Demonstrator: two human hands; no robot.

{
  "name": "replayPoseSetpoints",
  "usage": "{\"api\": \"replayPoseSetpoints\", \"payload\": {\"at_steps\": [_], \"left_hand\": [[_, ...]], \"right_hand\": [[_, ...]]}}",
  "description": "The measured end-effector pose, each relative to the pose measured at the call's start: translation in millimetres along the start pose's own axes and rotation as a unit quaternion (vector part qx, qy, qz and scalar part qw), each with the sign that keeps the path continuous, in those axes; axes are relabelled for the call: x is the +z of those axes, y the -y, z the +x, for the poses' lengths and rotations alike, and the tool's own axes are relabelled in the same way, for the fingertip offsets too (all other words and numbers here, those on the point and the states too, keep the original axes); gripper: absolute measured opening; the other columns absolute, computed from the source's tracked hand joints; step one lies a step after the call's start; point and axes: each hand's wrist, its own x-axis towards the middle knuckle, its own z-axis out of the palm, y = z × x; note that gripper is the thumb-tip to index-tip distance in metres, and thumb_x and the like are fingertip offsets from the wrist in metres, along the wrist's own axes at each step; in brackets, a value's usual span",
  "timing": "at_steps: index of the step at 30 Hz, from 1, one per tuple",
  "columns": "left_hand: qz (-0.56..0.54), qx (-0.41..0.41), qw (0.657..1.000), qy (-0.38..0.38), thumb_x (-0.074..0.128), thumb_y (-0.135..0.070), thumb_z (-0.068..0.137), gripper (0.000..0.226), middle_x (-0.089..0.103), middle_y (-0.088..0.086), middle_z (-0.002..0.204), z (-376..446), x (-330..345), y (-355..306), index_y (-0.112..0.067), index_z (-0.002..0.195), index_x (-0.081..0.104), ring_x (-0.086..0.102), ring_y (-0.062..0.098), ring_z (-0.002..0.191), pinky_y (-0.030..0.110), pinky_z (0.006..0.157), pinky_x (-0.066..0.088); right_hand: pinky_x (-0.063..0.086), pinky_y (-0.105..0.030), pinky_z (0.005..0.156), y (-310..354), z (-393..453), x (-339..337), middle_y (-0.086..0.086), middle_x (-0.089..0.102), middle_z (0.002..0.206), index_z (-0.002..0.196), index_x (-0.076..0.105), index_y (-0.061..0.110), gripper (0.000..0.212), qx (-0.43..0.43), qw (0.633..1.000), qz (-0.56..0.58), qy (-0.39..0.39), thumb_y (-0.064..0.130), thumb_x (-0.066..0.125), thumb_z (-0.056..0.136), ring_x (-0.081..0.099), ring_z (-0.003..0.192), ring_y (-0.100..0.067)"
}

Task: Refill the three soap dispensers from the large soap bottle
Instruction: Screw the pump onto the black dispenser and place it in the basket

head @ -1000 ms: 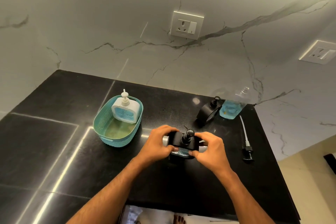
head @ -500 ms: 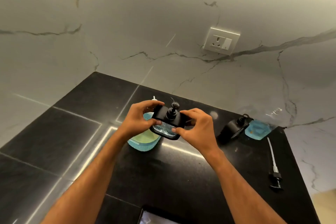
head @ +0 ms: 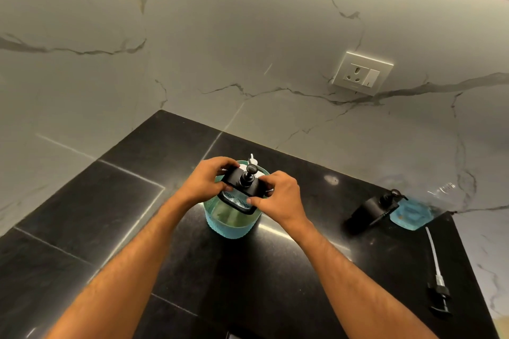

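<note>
Carefully, both hands, left point(head: 205, 180) and right point(head: 278, 198), pinch the dispenser point(head: 242, 187) over the basket point(head: 231, 221); a loosened grip could drop it, spilling soap.

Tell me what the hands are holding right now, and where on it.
Both hands hold the black dispenser over the basket: left hand at its left end, right hand at its right end.

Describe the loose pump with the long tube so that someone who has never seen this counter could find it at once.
Start at the black counter and go to its right edge, below the large soap bottle lying against the wall. The loose pump lies flat there by itself, black head toward the viewer. Its long white tube, attached to no dispenser, sets it apart.
</note>
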Motion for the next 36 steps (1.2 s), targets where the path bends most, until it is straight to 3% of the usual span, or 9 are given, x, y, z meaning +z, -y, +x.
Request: {"api": "replayPoseSetpoints", "payload": {"at_steps": [4, 7, 10, 15, 19, 22, 25, 31, 36], "left_hand": [[0.112, 0.01, 0.994, 0.011, 0.09, 0.001, 0.067, 0.062, 0.063, 0.004, 0.13, 8, 12, 18, -0.013, 0.125, 0.07, 0.051, 0.022, 0.128, 0.034, 0.112, 0.04], [0.136, 0.021, 0.99, 0.014, 0.092, -0.002, 0.065, 0.063, 0.049, 0.002, 0.141, 12, 21, 30, -0.016, 0.123, 0.071, 0.038, 0.022, 0.136, 0.033, 0.113, 0.036], [0.128, 0.018, 0.991, 0.02, 0.091, 0.0, 0.066, 0.065, 0.041, -0.002, 0.143, 13, 28, 38, -0.021, 0.123, 0.068, 0.038, 0.018, 0.135, 0.031, 0.111, 0.041], [0.127, 0.016, 0.992, -0.003, 0.091, 0.002, 0.065, 0.07, 0.045, -0.006, 0.137, 15, 30, 45, -0.023, 0.124, 0.062, 0.047, 0.014, 0.126, 0.039, 0.106, 0.052], [0.125, 0.014, 0.992, -0.004, 0.091, 0.001, 0.064, 0.083, 0.045, -0.004, 0.142, 14, 33, 49, -0.019, 0.136, 0.055, 0.049, 0.017, 0.129, 0.041, 0.109, 0.05], [0.172, 0.016, 0.984, 0.037, 0.094, -0.004, 0.06, 0.1, 0.041, 0.001, 0.152, 15, 35, 49, -0.013, 0.148, 0.047, 0.051, 0.024, 0.133, 0.039, 0.11, 0.048], [0.228, 0.022, 0.973, 0.037, 0.094, -0.011, 0.061, 0.107, 0.039, 0.0, 0.156, 15, 39, 47, -0.016, 0.153, 0.038, 0.051, 0.027, 0.132, 0.047, 0.107, 0.05], [0.306, 0.028, 0.951, 0.034, 0.087, -0.013, 0.075, 0.101, 0.04, 0.0, 0.153, 16, 42, 41, -0.02, 0.157, 0.029, 0.06, 0.027, 0.112, 0.045, 0.092, 0.056], [0.321, 0.03, 0.946, 0.031, 0.078, -0.014, 0.085, 0.088, 0.042, 0.001, 0.152, 15, 41, 39, -0.018, 0.158, 0.028, 0.063, 0.025, 0.101, 0.043, 0.086, 0.057]], "right_hand": [[0.052, -0.032, 0.067, -7, 1, 14, 0.006, 0.061, 0.08, 0.094, 0.082, 0.024, 0.047, 0.016, 0.999, -0.037, 0.01, 0.05, 0.088, 0.055, 0.056, 0.076, -0.013], [0.043, -0.028, 0.072, -14, 1, 24, 0.007, 0.063, 0.084, 0.1, 0.082, 0.025, 0.05, 0.031, 0.997, -0.069, 0.024, 0.053, 0.088, 0.058, 0.053, 0.085, -0.013], [0.037, -0.024, 0.071, -18, 1, 31, 0.008, 0.064, 0.088, 0.107, 0.081, 0.027, 0.056, 0.045, 0.995, -0.087, 0.036, 0.056, 0.089, 0.059, 0.049, 0.091, -0.013], [0.031, -0.007, 0.067, -18, 4, 39, 0.017, 0.057, 0.081, 0.094, 0.079, 0.023, 0.054, 0.058, 0.994, -0.093, 0.018, 0.054, 0.095, 0.052, 0.052, 0.083, -0.006], [0.049, -0.017, 0.074, -20, 4, 43, 0.01, 0.062, 0.095, 0.095, 0.067, 0.023, 0.059, 0.066, 0.993, -0.096, 0.023, 0.052, 0.097, 0.052, 0.057, 0.087, -0.006], [0.054, -0.022, 0.08, -20, 4, 41, 0.008, 0.061, 0.1, 0.1, 0.064, 0.023, 0.062, 0.054, 0.992, -0.103, 0.038, 0.05, 0.096, 0.055, 0.057, 0.091, -0.007], [0.057, -0.03, 0.087, -19, 2, 39, 0.005, 0.058, 0.11, 0.107, 0.058, 0.021, 0.068, 0.037, 0.991, -0.117, 0.056, 0.042, 0.097, 0.056, 0.056, 0.099, -0.011], [0.057, -0.034, 0.095, -15, 3, 41, 0.0, 0.046, 0.13, 0.125, 0.048, 0.018, 0.082, 0.033, 0.987, -0.137, 0.078, 0.032, 0.096, 0.06, 0.054, 0.116, -0.019], [0.057, -0.033, 0.095, -14, 4, 46, -0.003, 0.044, 0.129, 0.124, 0.05, 0.015, 0.076, 0.027, 0.981, -0.176, 0.08, 0.031, 0.094, 0.064, 0.055, 0.113, -0.019]]}}
